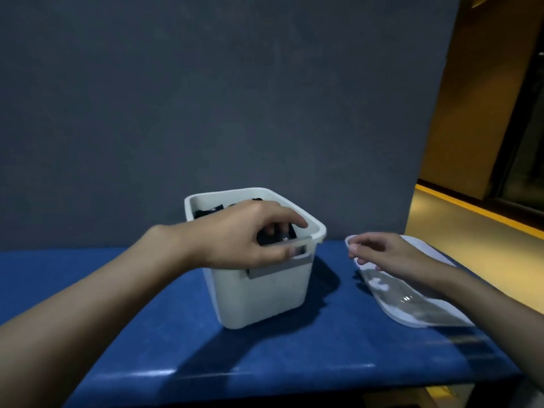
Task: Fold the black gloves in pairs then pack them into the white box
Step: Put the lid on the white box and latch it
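A rectangular white plastic box [259, 295] with rounded corners stands at the middle of the blue table [147, 319], close to its far edge and turned slightly askew. Inside it lie the black gloves [206, 213], a dark heap reaching nearly to the rim at the far left corner; how they are folded cannot be made out.

The left hand [241, 237] grasps the box's near rim. Its fingers curl over the edge into the box, down among the gloves, and the thumb presses at the grey handle slot on the outside.

A flat white lid [412, 307] with a glossy, reflecting top lies along the table's right edge, apart from the box. A pale mark on it is too blurred to read.

The right hand [382, 254] is over the lid's far end, fingers relaxed and loosely bent, gripping nothing; whether the fingertips touch the lid is unclear.

A dark grey wall [206, 98] rises behind the table, and a yellow floor [471, 245] shows to the right.
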{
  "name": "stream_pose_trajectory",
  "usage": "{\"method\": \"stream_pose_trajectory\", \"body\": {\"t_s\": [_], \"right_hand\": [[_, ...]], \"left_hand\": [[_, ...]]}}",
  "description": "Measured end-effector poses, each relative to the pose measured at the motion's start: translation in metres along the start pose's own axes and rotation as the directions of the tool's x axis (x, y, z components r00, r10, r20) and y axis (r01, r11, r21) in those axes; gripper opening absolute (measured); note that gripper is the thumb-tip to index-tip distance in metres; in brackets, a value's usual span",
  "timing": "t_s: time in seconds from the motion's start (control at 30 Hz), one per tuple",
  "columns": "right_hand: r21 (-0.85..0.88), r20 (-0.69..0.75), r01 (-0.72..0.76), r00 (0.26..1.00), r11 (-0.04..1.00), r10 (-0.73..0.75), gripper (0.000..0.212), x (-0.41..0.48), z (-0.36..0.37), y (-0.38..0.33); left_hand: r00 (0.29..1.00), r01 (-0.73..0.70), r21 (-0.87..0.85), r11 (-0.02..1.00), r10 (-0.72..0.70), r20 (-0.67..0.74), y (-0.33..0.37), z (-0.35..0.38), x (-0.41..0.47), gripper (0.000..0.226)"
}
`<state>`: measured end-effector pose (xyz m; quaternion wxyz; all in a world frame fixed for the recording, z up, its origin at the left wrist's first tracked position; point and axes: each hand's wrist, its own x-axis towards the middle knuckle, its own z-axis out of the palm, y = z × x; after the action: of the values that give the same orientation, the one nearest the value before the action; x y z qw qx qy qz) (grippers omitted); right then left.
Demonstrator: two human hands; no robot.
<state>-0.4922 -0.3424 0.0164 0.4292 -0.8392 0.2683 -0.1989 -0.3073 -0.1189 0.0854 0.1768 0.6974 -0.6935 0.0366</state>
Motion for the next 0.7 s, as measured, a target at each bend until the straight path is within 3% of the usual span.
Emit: {"method": "stream_pose_trajectory", "body": {"t_s": [0.17, 0.3, 0.47, 0.6, 0.7], "right_hand": [[-0.228, 0.030, -0.087, 0.995, 0.970, 0.097, 0.044, -0.024, -0.012, 0.048], [-0.267, 0.020, -0.160, 0.985, 0.950, 0.171, 0.056, -0.036, -0.017, 0.065], [-0.294, 0.026, -0.134, 0.989, 0.946, 0.148, 0.046, -0.039, -0.019, 0.073], [-0.369, -0.019, -0.067, 0.998, 0.927, 0.064, 0.018, -0.038, -0.016, 0.068], [-0.326, -0.075, 0.009, 0.996, 0.945, -0.036, 0.007, -0.038, -0.016, 0.060]], "left_hand": [[0.998, -0.035, 0.046, 0.998, 0.032, 0.060, 0.004, 0.024, 0.019, 0.037], [1.000, -0.005, 0.044, 0.999, 0.003, 0.025, 0.011, 0.031, 0.029, 0.031], [1.000, 0.014, 0.085, 0.996, -0.014, 0.000, 0.024, 0.040, 0.042, 0.029], [0.999, 0.031, 0.116, 0.993, -0.027, -0.030, 0.031, 0.043, 0.048, 0.027], [0.998, 0.055, 0.092, 0.994, -0.053, -0.028, 0.031, 0.043, 0.049, 0.028]]}}
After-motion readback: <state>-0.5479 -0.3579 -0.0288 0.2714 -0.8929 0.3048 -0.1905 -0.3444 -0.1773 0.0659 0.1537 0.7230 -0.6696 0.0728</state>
